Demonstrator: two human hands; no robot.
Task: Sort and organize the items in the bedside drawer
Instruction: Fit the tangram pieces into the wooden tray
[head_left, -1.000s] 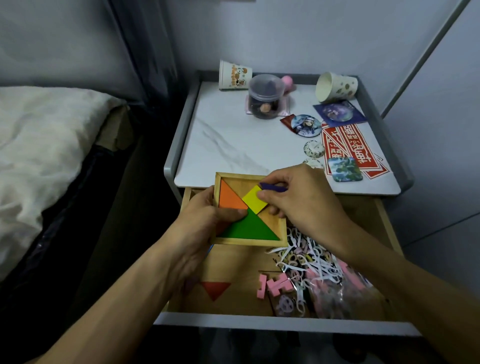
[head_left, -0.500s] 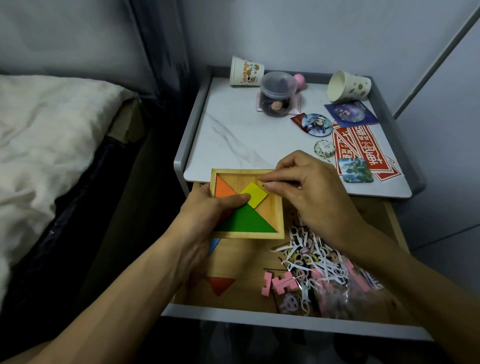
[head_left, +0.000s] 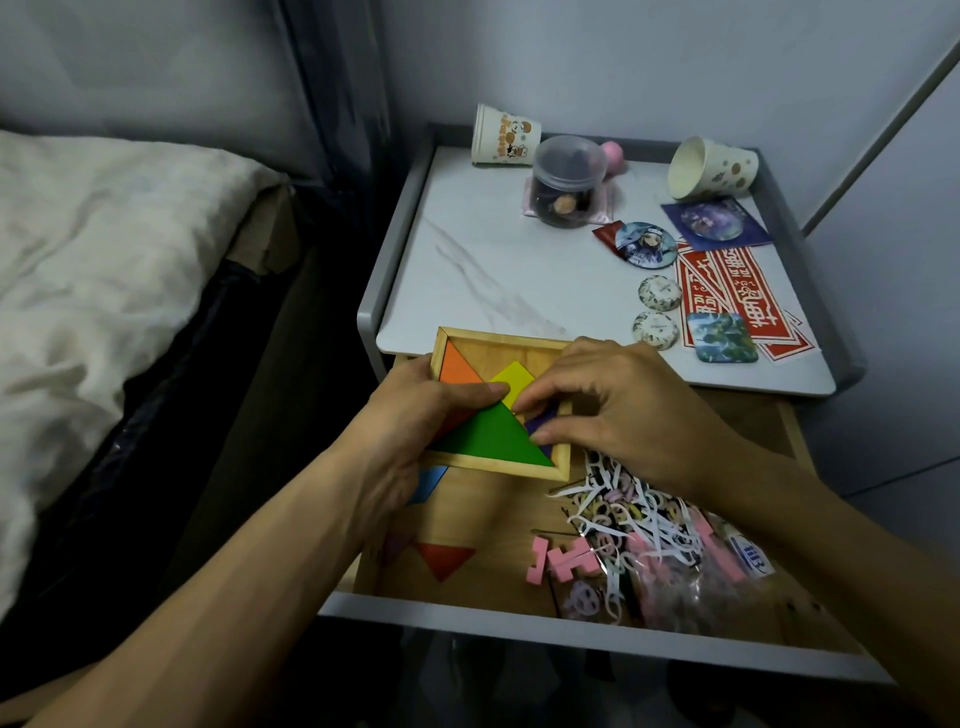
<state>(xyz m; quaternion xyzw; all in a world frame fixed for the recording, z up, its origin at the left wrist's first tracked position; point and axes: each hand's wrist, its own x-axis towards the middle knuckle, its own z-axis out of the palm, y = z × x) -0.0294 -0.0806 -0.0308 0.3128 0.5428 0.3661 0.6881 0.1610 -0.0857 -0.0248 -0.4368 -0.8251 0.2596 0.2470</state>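
Left-hand grip (head_left: 415, 415): was clamped on the left rim of the square wooden puzzle tray (head_left: 498, 470), thumb over the coloured flat tiles (head_left: 493, 436).
Tray position: held above the open wooden drawer (head_left: 488, 519), far edge over the white marbled counter (head_left: 467, 260).
Handling (judged): light, stiff; tiles smooth and loose, so best kept level and taken by the rim.
Right-hand grip (head_left: 623, 410): pinched the dark purple tile (head_left: 543, 423).

White marble-pattern tabletop (head_left: 467, 270), upper right of frame: two tipped paper cups (head_left: 504, 136), clear plastic jar (head_left: 569, 182), round pin badges (head_left: 645, 245), red printed stickers (head_left: 737, 291). Open wooden drawer (head_left: 488, 514), lower centre: red triangular tile (head_left: 445, 558), pink foam pieces (head_left: 563, 561), white floss picks (head_left: 623, 499).
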